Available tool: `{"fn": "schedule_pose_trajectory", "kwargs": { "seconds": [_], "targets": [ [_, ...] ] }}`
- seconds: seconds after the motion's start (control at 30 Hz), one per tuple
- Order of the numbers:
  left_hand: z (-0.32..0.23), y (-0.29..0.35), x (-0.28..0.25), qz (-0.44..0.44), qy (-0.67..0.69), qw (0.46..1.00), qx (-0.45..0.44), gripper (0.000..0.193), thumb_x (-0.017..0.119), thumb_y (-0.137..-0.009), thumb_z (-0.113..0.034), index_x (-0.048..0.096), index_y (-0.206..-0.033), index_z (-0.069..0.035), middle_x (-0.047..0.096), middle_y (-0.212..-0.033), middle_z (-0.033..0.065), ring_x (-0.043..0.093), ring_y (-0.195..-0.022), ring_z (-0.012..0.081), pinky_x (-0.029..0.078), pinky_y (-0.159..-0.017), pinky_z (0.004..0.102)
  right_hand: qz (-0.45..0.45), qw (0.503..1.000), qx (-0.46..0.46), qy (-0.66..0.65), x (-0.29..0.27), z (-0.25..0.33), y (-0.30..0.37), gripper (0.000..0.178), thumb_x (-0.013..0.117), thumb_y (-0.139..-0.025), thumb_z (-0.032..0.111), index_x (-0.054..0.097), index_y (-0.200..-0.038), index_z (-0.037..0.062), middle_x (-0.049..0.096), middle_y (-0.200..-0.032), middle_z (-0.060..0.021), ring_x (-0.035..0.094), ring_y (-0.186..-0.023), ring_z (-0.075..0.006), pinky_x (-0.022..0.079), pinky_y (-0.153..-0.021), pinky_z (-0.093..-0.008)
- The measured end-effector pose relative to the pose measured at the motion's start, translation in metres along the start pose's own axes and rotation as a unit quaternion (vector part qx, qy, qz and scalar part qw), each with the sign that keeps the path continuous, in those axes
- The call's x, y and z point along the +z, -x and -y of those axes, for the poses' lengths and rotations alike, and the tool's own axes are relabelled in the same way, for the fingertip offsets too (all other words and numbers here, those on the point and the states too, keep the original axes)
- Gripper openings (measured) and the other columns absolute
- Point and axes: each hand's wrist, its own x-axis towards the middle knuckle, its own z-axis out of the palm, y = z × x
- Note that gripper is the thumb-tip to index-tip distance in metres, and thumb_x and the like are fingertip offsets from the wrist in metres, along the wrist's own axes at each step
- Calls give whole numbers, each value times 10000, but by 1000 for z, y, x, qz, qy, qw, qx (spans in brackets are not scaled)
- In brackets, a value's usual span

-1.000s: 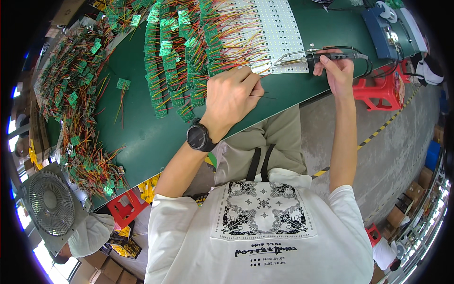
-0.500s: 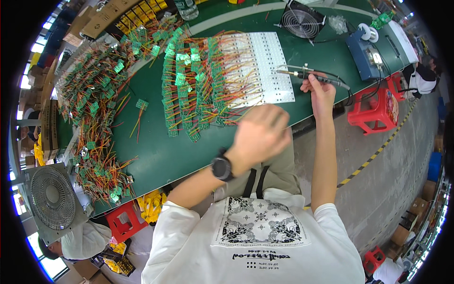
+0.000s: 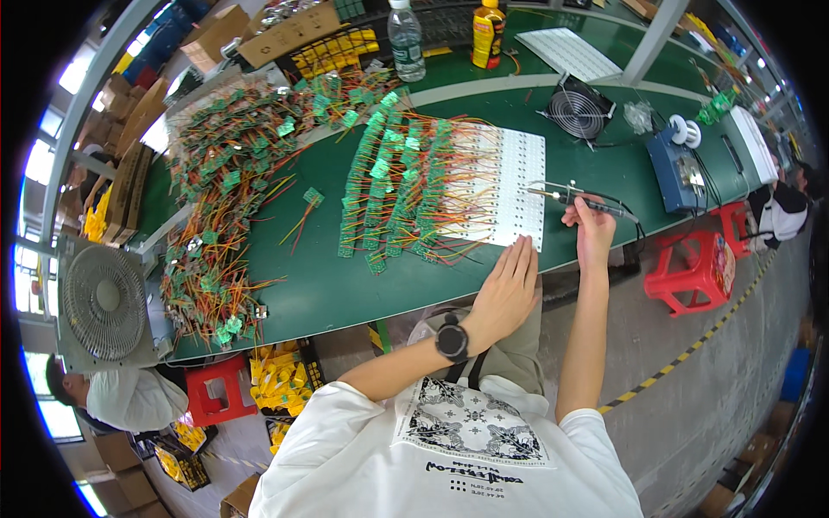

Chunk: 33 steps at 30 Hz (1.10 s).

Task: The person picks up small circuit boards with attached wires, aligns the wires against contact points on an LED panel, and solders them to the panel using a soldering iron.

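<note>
My left hand (image 3: 508, 289), with a dark watch on its wrist, lies with fingers stretched out at the near right corner of a white board (image 3: 518, 164) dotted with small dark spots. Gripped in my right hand (image 3: 593, 231) is a soldering iron (image 3: 600, 204) with a thin metal guide alongside. Its tip points left over the board's right part. Rows of small green circuit boards (image 3: 352, 207) with red and yellow wires lie left of the board, many wires reaching onto it. One loose wired circuit board (image 3: 313, 197) lies apart, further left.
A large heap of wired circuit boards (image 3: 224, 173) covers the left of the green table (image 3: 298, 289). At the back stand a water bottle (image 3: 406, 43), a drink bottle (image 3: 488, 34) and a black fan (image 3: 577, 112). A blue soldering unit (image 3: 682, 177) and red stools (image 3: 691, 272) are to the right.
My left hand has gone from a blur over the table's front edge to lying flat at the board's corner. The view has tilted up, showing more of the table's back.
</note>
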Motion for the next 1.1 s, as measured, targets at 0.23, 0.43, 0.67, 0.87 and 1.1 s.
{"fn": "schedule_pose_trajectory", "kwargs": {
  "seconds": [0.23, 0.43, 0.67, 0.87, 1.1],
  "targets": [
    [52, 75, -85, -238, 117, 964, 11, 247, 647, -698, 19, 648, -938, -40, 662, -988, 91, 648, -867, 267, 527, -747, 389, -2, 1000, -8, -9, -1, -2, 1, 206, 671, -900, 84, 628, -1053, -46, 670, -767, -105, 629, -608, -175, 471, -565, -257],
    [171, 168, -130, -196, -271, 879, -339, 347, 681, -811, -139, 627, -1143, -52, 554, -1282, 159, 438, -1267, 374, 324, -1067, 504, -9, 1000, -5, -10, 0, 2, 5, 208, 665, -905, 88, 628, -1062, -44, 667, -766, -102, 627, -606, -173, 472, -568, -254],
    [229, 240, -120, -209, -195, 880, -379, 179, 668, -866, -162, 664, -1006, -50, 656, -1069, 79, 561, -1083, 301, 373, -1008, 445, 16, 1000, -13, -11, -3, -1, -1, 210, 666, -908, 91, 625, -1068, -40, 663, -769, -95, 628, -615, -162, 471, -573, -246],
    [238, 233, -125, -231, -213, 869, -382, 93, 652, -875, -132, 635, -878, -40, 649, -900, 79, 588, -900, 298, 411, -886, 411, 12, 1000, -7, 10, -2, -4, 2, 214, 658, -923, 116, 632, -1074, -34, 661, -778, -85, 615, -620, -144, 471, -579, -252],
    [215, 200, -133, -335, -42, 876, -345, 69, 658, -867, -61, 624, -868, 0, 646, -844, 117, 631, -761, 281, 494, -695, 357, 7, 1000, -8, 9, -4, -5, 2, 232, 670, -911, 104, 639, -1086, -45, 665, -780, -96, 628, -618, -159, 467, -566, -246]
  ]
}}
